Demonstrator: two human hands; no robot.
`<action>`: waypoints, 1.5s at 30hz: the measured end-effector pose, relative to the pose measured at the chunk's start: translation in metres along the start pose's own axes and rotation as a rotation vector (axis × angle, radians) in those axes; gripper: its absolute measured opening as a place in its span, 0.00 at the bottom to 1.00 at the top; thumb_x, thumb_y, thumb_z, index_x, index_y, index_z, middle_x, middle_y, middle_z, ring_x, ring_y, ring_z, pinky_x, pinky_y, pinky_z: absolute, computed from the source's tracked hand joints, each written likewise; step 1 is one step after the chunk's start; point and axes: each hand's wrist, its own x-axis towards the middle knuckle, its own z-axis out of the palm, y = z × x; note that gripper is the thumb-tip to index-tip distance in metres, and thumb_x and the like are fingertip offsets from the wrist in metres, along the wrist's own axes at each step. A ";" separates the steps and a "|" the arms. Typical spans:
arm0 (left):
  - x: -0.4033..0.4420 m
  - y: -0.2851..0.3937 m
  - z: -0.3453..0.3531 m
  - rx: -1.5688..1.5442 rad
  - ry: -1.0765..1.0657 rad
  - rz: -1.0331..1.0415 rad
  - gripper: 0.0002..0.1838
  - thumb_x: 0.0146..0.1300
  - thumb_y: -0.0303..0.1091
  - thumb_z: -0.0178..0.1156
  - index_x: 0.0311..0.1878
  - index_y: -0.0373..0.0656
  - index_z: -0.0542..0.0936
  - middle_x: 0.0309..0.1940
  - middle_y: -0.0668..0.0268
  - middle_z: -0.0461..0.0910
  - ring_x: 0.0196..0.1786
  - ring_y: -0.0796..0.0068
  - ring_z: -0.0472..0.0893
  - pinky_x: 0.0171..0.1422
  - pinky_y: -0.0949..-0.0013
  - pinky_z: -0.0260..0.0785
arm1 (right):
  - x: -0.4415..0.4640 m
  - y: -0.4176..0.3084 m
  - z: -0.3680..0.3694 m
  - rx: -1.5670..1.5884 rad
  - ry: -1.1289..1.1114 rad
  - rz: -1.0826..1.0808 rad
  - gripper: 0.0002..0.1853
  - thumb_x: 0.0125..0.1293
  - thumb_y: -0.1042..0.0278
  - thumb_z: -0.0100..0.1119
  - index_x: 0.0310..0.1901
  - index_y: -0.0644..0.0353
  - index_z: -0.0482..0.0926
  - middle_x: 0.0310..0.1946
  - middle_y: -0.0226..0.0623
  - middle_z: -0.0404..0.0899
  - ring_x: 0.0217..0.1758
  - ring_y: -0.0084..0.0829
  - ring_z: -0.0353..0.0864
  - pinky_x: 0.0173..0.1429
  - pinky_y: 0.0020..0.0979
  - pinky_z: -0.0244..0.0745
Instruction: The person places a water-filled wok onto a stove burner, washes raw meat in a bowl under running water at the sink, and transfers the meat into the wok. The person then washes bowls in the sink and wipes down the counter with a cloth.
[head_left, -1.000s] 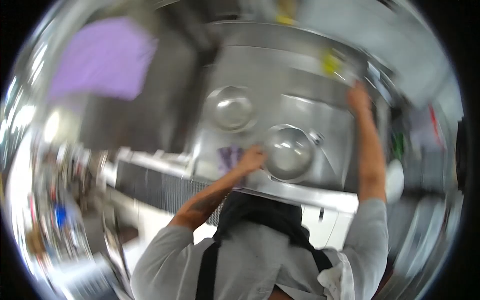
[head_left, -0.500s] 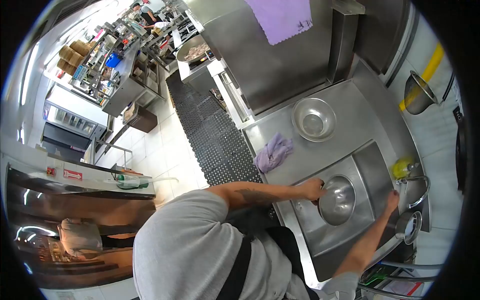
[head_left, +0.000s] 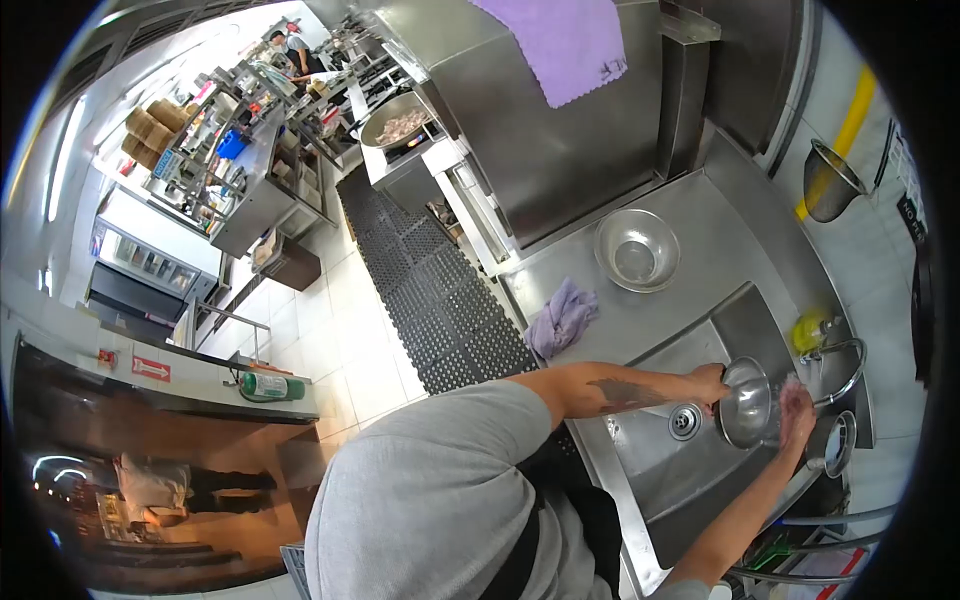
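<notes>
Over the steel sink (head_left: 650, 455), my left hand (head_left: 708, 385) grips the near rim of a metal bowl (head_left: 745, 402), which is tilted. My right hand (head_left: 796, 412) is at the bowl's right side, under the curved faucet (head_left: 850, 375), with what looks like water around its fingers. Whether those fingers touch the bowl or hold anything is unclear. The round drain (head_left: 685, 421) shows left of the bowl. A second metal bowl (head_left: 637, 250) rests on the steel counter, beside a crumpled purple cloth (head_left: 562, 318).
A yellow bottle (head_left: 808, 332) stands behind the faucet. A strainer (head_left: 832, 182) hangs on the wall, and a metal container (head_left: 838, 443) sits right of the sink. A large pan of food (head_left: 397, 122) is farther off. Another person (head_left: 292, 52) stands at the far back.
My left hand has carried the bowl right, toward the faucet, uncovering the drain. My right hand has moved slightly down, and what looks like water now shows around it.
</notes>
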 end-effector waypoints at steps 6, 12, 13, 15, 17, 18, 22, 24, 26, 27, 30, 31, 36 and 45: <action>0.071 -0.061 0.058 -0.043 -0.591 0.713 0.18 0.57 0.39 0.66 0.46 0.37 0.80 0.34 0.56 0.84 0.42 0.63 0.83 0.39 0.56 0.77 | -0.078 0.018 -0.053 -0.871 0.234 0.118 0.33 0.60 0.53 0.65 0.57 0.73 0.69 0.50 0.51 0.74 0.40 0.43 0.81 0.38 0.38 0.83; 0.152 0.004 0.148 0.667 -0.558 0.142 0.24 0.46 0.50 0.71 0.32 0.34 0.85 0.31 0.52 0.85 0.26 0.62 0.84 0.38 0.61 0.79 | -0.139 0.006 -0.113 -0.790 0.094 0.074 0.29 0.63 0.67 0.51 0.65 0.68 0.63 0.47 0.50 0.78 0.30 0.42 0.86 0.28 0.34 0.84; 0.154 0.042 0.151 0.817 -0.641 0.256 0.26 0.44 0.52 0.71 0.36 0.37 0.86 0.32 0.54 0.85 0.32 0.59 0.84 0.42 0.60 0.78 | -0.138 0.012 -0.121 -0.899 0.075 -0.034 0.31 0.60 0.69 0.52 0.66 0.67 0.63 0.46 0.53 0.79 0.32 0.41 0.86 0.28 0.35 0.83; 0.144 0.091 0.158 0.827 -0.742 0.509 0.17 0.46 0.34 0.65 0.42 0.46 0.87 0.40 0.57 0.85 0.45 0.58 0.84 0.52 0.61 0.76 | -0.116 0.029 -0.112 -1.263 0.129 -0.122 0.32 0.57 0.71 0.52 0.66 0.66 0.63 0.44 0.57 0.80 0.42 0.51 0.83 0.43 0.44 0.78; 0.130 0.114 0.167 0.947 -0.728 0.675 0.20 0.48 0.27 0.61 0.47 0.46 0.85 0.44 0.59 0.85 0.51 0.59 0.82 0.58 0.62 0.73 | -0.102 0.037 -0.092 -1.496 0.206 -0.218 0.27 0.59 0.72 0.49 0.62 0.68 0.65 0.43 0.60 0.80 0.47 0.54 0.81 0.52 0.48 0.76; 0.124 0.122 0.166 0.947 -0.742 0.676 0.20 0.48 0.27 0.61 0.47 0.46 0.85 0.44 0.59 0.85 0.51 0.59 0.82 0.58 0.62 0.73 | -0.093 0.036 -0.084 -1.555 0.237 -0.289 0.22 0.62 0.72 0.46 0.58 0.70 0.67 0.41 0.61 0.81 0.48 0.53 0.82 0.54 0.46 0.76; 0.124 0.132 0.139 0.873 -0.820 0.748 0.21 0.53 0.37 0.65 0.52 0.46 0.83 0.48 0.58 0.84 0.52 0.60 0.82 0.62 0.62 0.71 | -0.071 0.032 -0.068 -1.685 0.339 -0.358 0.22 0.66 0.69 0.48 0.62 0.62 0.65 0.52 0.57 0.77 0.47 0.56 0.82 0.46 0.47 0.80; 0.125 0.125 0.124 0.732 -0.832 0.677 0.22 0.57 0.41 0.65 0.54 0.46 0.81 0.50 0.57 0.83 0.53 0.60 0.81 0.63 0.62 0.70 | -0.080 0.024 -0.060 -1.754 0.390 -0.394 0.24 0.66 0.68 0.48 0.64 0.59 0.64 0.58 0.55 0.73 0.48 0.58 0.81 0.44 0.47 0.81; 0.112 0.105 0.114 0.478 -0.328 0.497 0.25 0.58 0.46 0.67 0.53 0.38 0.80 0.49 0.51 0.81 0.52 0.55 0.81 0.59 0.59 0.72 | -0.096 0.024 -0.055 -1.831 0.563 -0.560 0.28 0.67 0.67 0.49 0.69 0.55 0.60 0.65 0.54 0.64 0.51 0.62 0.79 0.44 0.44 0.82; 0.110 0.092 0.117 0.473 -0.332 0.509 0.25 0.58 0.46 0.67 0.53 0.38 0.80 0.49 0.51 0.81 0.52 0.55 0.81 0.59 0.59 0.72 | -0.101 0.029 -0.051 -1.833 0.578 -0.561 0.28 0.67 0.67 0.49 0.69 0.55 0.60 0.65 0.54 0.64 0.51 0.62 0.79 0.44 0.44 0.82; 0.111 0.059 0.144 -0.731 -0.619 -0.693 0.23 0.64 0.44 0.63 0.49 0.29 0.78 0.48 0.50 0.79 0.49 0.56 0.81 0.55 0.57 0.73 | -0.106 0.067 -0.040 -1.778 0.739 -0.674 0.33 0.66 0.66 0.52 0.72 0.54 0.55 0.68 0.52 0.60 0.52 0.64 0.77 0.47 0.46 0.82; 0.112 0.055 0.155 -0.748 -0.546 -0.590 0.20 0.66 0.42 0.61 0.46 0.29 0.78 0.44 0.53 0.79 0.46 0.58 0.82 0.51 0.58 0.74 | -0.103 0.091 -0.038 -1.599 0.712 -0.728 0.31 0.65 0.63 0.53 0.69 0.56 0.60 0.64 0.53 0.65 0.50 0.63 0.78 0.49 0.47 0.81; 0.136 0.045 0.164 -0.127 -0.777 -0.321 0.14 0.71 0.37 0.55 0.45 0.33 0.78 0.38 0.60 0.81 0.44 0.67 0.80 0.48 0.62 0.73 | -0.095 -0.015 -0.079 -1.403 0.459 -0.488 0.18 0.64 0.59 0.55 0.50 0.61 0.78 0.41 0.54 0.80 0.45 0.54 0.81 0.50 0.49 0.76; 0.141 0.107 0.174 0.464 -0.449 0.206 0.20 0.70 0.47 0.54 0.40 0.36 0.82 0.29 0.72 0.80 0.33 0.82 0.73 0.41 0.71 0.67 | 0.058 -0.108 -0.165 -1.706 0.636 -0.242 0.13 0.52 0.63 0.61 0.34 0.63 0.84 0.39 0.53 0.83 0.48 0.48 0.83 0.51 0.47 0.78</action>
